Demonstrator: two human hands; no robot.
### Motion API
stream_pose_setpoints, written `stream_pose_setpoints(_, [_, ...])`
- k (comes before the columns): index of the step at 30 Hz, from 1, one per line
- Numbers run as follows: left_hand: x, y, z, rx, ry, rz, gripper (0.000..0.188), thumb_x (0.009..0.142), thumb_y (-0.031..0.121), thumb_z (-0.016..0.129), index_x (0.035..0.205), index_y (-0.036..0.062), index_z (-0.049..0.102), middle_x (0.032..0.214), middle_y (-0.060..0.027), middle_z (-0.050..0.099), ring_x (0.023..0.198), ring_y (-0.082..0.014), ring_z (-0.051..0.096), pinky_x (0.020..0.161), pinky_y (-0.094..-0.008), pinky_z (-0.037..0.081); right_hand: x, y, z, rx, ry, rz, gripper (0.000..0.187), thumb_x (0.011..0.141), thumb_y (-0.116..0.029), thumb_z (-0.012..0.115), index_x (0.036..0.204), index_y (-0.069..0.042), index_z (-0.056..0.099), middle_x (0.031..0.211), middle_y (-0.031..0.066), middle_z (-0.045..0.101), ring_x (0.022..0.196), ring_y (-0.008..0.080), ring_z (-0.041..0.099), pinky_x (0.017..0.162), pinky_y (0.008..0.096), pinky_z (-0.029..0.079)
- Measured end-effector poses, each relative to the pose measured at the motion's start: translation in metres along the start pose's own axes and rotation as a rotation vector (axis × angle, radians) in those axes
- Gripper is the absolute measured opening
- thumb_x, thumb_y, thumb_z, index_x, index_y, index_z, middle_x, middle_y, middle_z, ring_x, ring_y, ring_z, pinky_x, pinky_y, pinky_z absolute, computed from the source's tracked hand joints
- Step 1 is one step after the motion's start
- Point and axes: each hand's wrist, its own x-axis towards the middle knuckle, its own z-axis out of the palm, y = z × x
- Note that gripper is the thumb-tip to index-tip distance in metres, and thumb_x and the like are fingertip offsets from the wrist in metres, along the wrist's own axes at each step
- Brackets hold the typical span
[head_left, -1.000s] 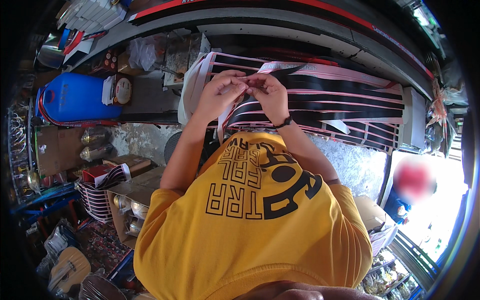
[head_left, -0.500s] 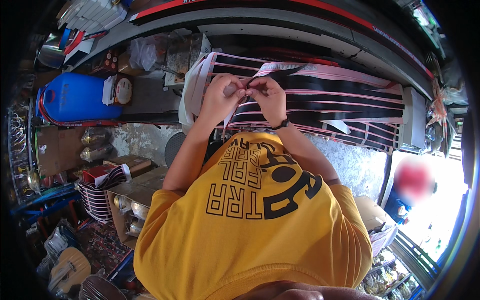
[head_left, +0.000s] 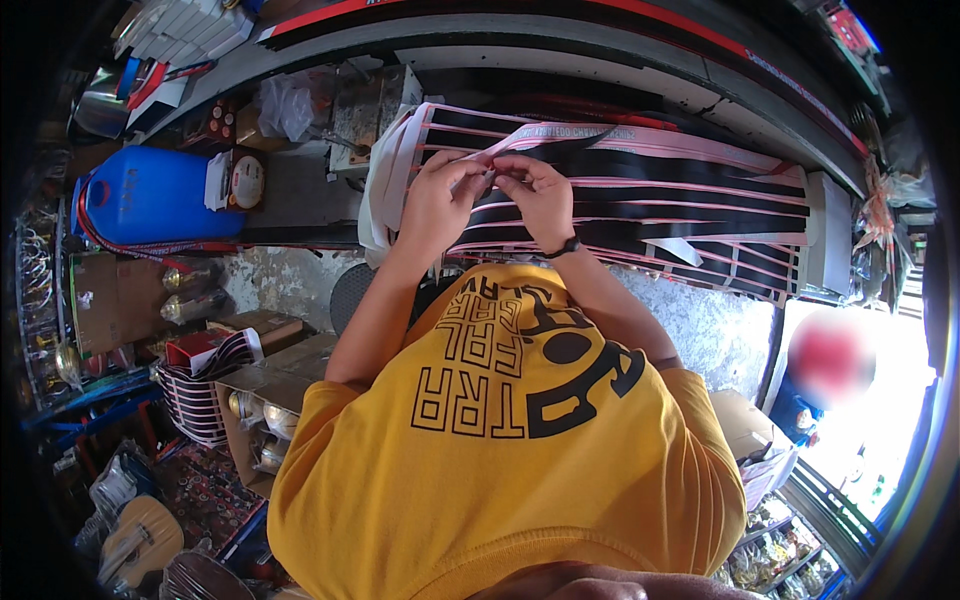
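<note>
Over the bench, my left hand (head_left: 441,198) is closed in a pinch, with its fingertips on a pale and dark printed strip (head_left: 522,143). Close beside it, my right hand (head_left: 537,201) pinches at the same spot, thumb and forefinger pressed together. The bit between the fingertips is small and partly hidden. From the hands the strip runs off to the right, over a broad stack of black strips with pink and white edges (head_left: 640,209). This stack lies across the bench just beyond my body.
A blue plastic jerrycan (head_left: 150,195) stands at the left, beside a metal box (head_left: 368,112). A long shelf edge (head_left: 560,36) spans the far side. Below left are an open cardboard box (head_left: 290,375), a basket (head_left: 196,405) and a small guitar (head_left: 140,540). A bright doorway lies right.
My fingers have shifted slightly at the pinch. The strip's pale side now shows by my left fingertips, where a dark length showed before. Both forearms stay nearly in place.
</note>
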Motion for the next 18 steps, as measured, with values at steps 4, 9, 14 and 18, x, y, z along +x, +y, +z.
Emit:
stream_pose_setpoints(4, [-0.001, 0.002, 0.002, 0.043, 0.011, 0.022, 0.015, 0.087, 0.001, 0.066, 0.102, 0.0002, 0.069, 0.101, -0.0124, 0.064, 0.085, -0.0276, 0.068, 0.075, -0.0329, 0.056, 0.0, 0.0, 0.0, -0.05, 0.029, 0.003, 0.018, 0.082, 0.002, 0.072, 0.101, 0.002, 0.071, 0.093, 0.0077, 0.071, 0.083, 0.0128, 0.068, 0.076, 0.023, 0.054])
stream_pose_setpoints(9, [-0.002, -0.004, 0.005, -0.031, 0.01, -0.04, 0.013, 0.085, -0.002, 0.066, 0.097, 0.001, 0.069, 0.098, -0.0114, 0.065, 0.086, -0.0267, 0.067, 0.075, -0.0325, 0.054, 0.0, -0.001, -0.003, -0.087, -0.013, -0.009, 0.016, 0.081, 0.002, 0.073, 0.097, 0.002, 0.071, 0.092, 0.0079, 0.071, 0.08, 0.0125, 0.068, 0.075, 0.0231, 0.054])
stream_pose_setpoints(14, [-0.001, -0.015, 0.002, -0.042, -0.021, -0.054, 0.011, 0.081, -0.004, 0.067, 0.09, 0.0013, 0.07, 0.095, -0.0102, 0.065, 0.088, -0.0267, 0.067, 0.075, -0.0328, 0.053, 0.005, -0.003, -0.006, -0.001, -0.149, 0.038, 0.014, 0.08, 0.003, 0.074, 0.094, 0.003, 0.07, 0.093, 0.0074, 0.07, 0.082, 0.0129, 0.067, 0.076, 0.0237, 0.054])
stream_pose_setpoints(18, [-0.001, -0.015, 0.001, -0.04, -0.032, -0.048, 0.01, 0.08, -0.004, 0.067, 0.089, 0.0002, 0.07, 0.096, -0.0107, 0.065, 0.088, -0.0275, 0.067, 0.076, -0.0333, 0.054, 0.007, -0.01, -0.007, -0.038, -0.191, -0.057, 0.012, 0.08, 0.004, 0.073, 0.091, 0.003, 0.068, 0.092, 0.008, 0.069, 0.082, 0.0139, 0.067, 0.075, 0.0247, 0.054])
